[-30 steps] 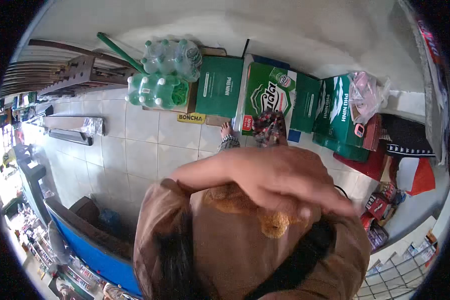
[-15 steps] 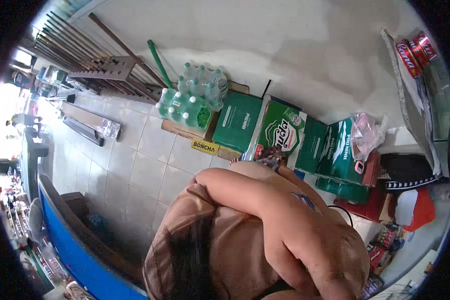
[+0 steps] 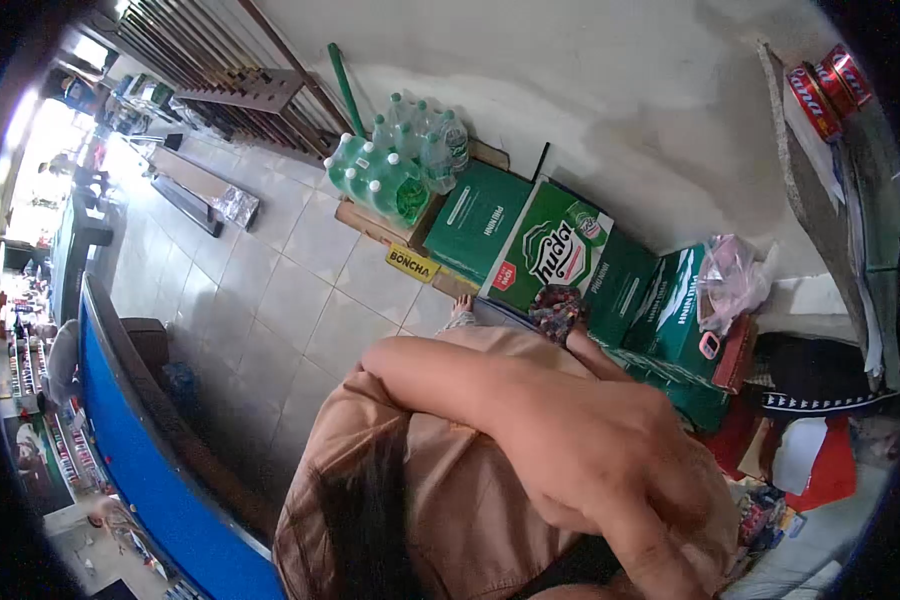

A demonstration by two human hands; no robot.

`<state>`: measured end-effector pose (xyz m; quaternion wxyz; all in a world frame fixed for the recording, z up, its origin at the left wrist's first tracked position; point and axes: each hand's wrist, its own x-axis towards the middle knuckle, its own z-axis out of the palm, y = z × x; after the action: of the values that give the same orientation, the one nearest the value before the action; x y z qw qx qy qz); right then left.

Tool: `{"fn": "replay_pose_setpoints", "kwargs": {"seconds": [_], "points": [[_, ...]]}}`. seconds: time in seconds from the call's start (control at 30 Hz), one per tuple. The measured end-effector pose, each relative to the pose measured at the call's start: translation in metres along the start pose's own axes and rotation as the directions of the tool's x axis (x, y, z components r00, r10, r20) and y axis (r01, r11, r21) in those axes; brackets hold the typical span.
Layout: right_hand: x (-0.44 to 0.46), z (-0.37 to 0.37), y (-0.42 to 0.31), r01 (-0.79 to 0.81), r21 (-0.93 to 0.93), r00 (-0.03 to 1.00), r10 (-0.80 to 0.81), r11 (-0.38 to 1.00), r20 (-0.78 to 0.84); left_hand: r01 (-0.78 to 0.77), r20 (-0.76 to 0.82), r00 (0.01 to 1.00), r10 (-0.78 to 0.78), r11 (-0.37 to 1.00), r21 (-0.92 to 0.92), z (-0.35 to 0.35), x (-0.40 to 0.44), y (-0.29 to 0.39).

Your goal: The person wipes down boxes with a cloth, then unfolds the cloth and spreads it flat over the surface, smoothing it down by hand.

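Logged at far left a blue-topped billiard table, running along the near side of the tiled floor. Beyond, toward the wall, recorded a cue rack with cues, a green pole leaning nearby, and a long cardboard box lying on the tiles. Observed the bare left forearm crossing the brown shirt and blocking much of the lower view, with the left hand bent downward over the shirt front. Cannot see the fingertips; cannot tell finger spread or any hold. Cannot make out the right hand or its grip. Found a crumpled patterned cloth at the lower edge of the green Huda carton, just beside a strip of bare skin. For containers, read PHU NINH on green cartons to either side of the Huda one; contents hidden. Farther left, noted capped plastic bottles grouped in two packs, beside a yellow BONCHA panel. At right, saw a clear plastic bag with something pink inside, against the rightmost carton. At upper right, found two red cans side by side.
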<state>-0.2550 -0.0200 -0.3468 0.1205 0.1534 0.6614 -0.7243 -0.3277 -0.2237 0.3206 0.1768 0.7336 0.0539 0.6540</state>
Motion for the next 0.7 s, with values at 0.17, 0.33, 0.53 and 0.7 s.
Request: {"fn": "replay_pose_setpoints", "kwargs": {"seconds": [0.17,0.33,0.53,0.7], "points": [[0.014,0.017,0.001,0.301,-0.020,0.953,-0.301,0.954,-0.037,0.000,-0.256,0.966,0.044,0.986,0.167,0.029,0.003,-0.014],[0.009,0.019,-0.016,0.310,0.069,0.951,-0.309,0.948,-0.020,0.014,-0.369,0.927,0.059,0.981,0.192,0.048,-0.008,-0.029],[0.008,0.029,-0.048,0.188,0.094,0.980,-0.180,0.978,-0.086,-0.036,-0.285,0.953,0.100,0.975,0.220,-0.008,-0.008,-0.002],[0.028,0.054,-0.085,0.159,0.130,0.976,-0.135,0.979,-0.172,0.069,-0.006,0.996,-0.084,0.779,0.623,-0.058,-0.066,0.016]]}}
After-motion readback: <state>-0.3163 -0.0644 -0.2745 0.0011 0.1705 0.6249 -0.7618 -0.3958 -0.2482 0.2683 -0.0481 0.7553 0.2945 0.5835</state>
